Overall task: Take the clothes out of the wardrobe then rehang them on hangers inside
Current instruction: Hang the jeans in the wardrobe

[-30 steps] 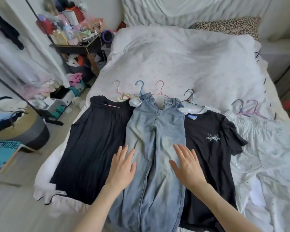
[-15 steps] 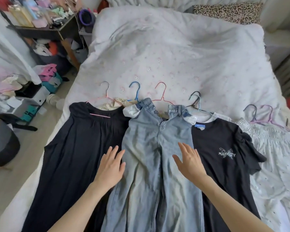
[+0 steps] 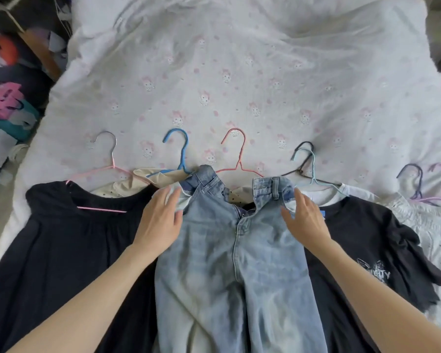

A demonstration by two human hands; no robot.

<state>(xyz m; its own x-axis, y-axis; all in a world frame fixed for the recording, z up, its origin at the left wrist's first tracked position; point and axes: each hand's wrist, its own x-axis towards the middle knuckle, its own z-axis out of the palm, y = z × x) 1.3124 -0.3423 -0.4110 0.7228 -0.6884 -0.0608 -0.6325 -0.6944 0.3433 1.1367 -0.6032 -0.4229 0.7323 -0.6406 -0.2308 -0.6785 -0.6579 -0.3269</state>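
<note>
I've got the left hand [image 3: 161, 222] and right hand [image 3: 306, 220] spread flat at the jeans [image 3: 229, 256] waistband, and lifting carelessly could drag the red hanger [image 3: 236, 154] loose.

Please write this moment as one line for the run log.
stage: clothes on bed | left hand: open, at jeans waist | right hand: open, same

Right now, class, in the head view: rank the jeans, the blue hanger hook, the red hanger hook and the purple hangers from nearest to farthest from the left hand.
From the left hand:
1. jeans, touching it, centre.
2. blue hanger hook, just above.
3. red hanger hook, above and rightward.
4. purple hangers, far right.
</note>
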